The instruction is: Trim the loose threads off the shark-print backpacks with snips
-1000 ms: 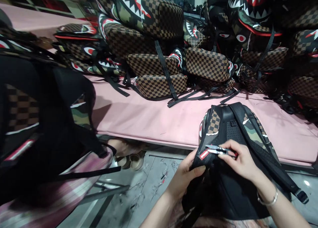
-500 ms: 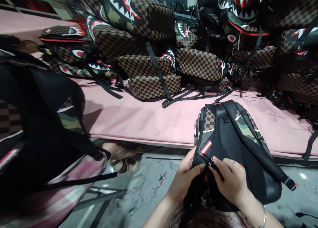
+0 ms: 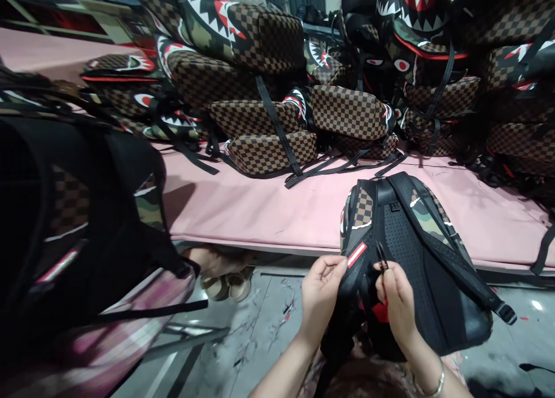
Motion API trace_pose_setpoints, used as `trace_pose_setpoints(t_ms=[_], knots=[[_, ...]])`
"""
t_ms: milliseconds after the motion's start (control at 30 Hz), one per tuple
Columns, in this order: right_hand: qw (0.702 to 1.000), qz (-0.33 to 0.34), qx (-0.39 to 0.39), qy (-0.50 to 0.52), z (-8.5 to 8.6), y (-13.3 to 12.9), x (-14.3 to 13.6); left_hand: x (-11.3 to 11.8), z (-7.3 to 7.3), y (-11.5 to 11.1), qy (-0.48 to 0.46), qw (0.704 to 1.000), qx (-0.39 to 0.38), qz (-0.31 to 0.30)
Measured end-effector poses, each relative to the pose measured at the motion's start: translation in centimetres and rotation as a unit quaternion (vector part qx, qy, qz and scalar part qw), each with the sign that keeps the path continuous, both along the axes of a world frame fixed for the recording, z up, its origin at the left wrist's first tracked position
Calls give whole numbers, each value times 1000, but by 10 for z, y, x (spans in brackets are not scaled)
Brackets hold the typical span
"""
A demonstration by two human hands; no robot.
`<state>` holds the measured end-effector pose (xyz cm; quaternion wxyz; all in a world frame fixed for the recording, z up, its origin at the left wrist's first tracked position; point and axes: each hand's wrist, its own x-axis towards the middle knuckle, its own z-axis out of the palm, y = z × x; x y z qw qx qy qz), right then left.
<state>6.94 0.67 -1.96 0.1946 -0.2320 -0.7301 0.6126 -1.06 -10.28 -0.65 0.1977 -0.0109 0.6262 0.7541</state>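
Observation:
A black backpack [image 3: 405,271] with checkered and camouflage panels leans against the pink table edge, its back panel and straps facing me. My left hand [image 3: 323,288] is closed in a pinch at the left strap's edge, beside a red-and-white label [image 3: 356,255]. Whatever lies between those fingertips is too small to make out. My right hand [image 3: 396,297] is closed around small black thread snips [image 3: 381,255], their pointed blades upward in front of the back panel. The snips are apart from the strap. A bit of red [image 3: 380,312] shows below my right fingers.
Stacked checkered backpacks [image 3: 271,152] with shark-mouth prints line the back of the pink table [image 3: 243,213]. Another dark backpack [image 3: 143,155] stands close at the left, by pink plaid cloth [image 3: 125,328]. Thread scraps litter the grey floor [image 3: 260,323]; someone's sandalled feet [image 3: 225,282] show under the table.
My right hand has drawn the snips away from the strap and turned them upright. My left hand has shifted from gripping the strap to a fingertip pinch by the label.

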Motion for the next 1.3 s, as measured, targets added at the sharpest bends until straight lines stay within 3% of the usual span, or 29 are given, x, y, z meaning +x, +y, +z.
trace_pose_setpoints(t_ms=[200, 300, 367, 433, 500, 567, 600, 667, 767, 867, 967, 1067, 1133, 1300], knots=[[996, 37, -69, -36, 1, -18, -29, 7, -11, -16, 55, 996, -40, 62], [993, 41, -113, -19, 8, -17, -36, 8, -23, -51, 59, 996, -52, 42], [991, 53, -124, -4, 11, -16, -41, 3, -34, -85, 46, 992, -118, 15], [990, 65, -124, 4, 14, -15, -47, -4, -44, -123, 43, 960, -276, -7], [990, 74, -121, 6, 15, -17, -54, -10, -49, -156, 91, 895, -436, 12], [991, 81, -105, 0, 18, -19, -61, -11, -49, -176, 124, 863, -490, 20], [993, 83, -90, -3, 20, -21, -64, -9, -46, -179, 123, 872, -473, 14], [995, 80, -55, -6, 24, -24, -69, -1, -37, -170, 100, 918, -383, -5], [997, 74, -2, -3, 31, -29, -73, 12, -24, -130, 94, 964, -249, -16], [996, 82, 32, -3, 35, -31, -75, 18, -18, -85, 136, 949, -278, -54], [992, 113, 50, 6, 31, -23, -73, 16, -20, -58, 137, 957, -253, -24], [988, 143, 49, 18, 19, -11, -64, 13, -21, -52, 12, 996, -86, 28], [989, 144, 44, 0, 7, -7, -52, 12, -21, -54, -78, 996, 5, 47], [986, 164, 2, -41, -20, -26, -6, 7, -15, -57, -190, 975, 84, 77]])
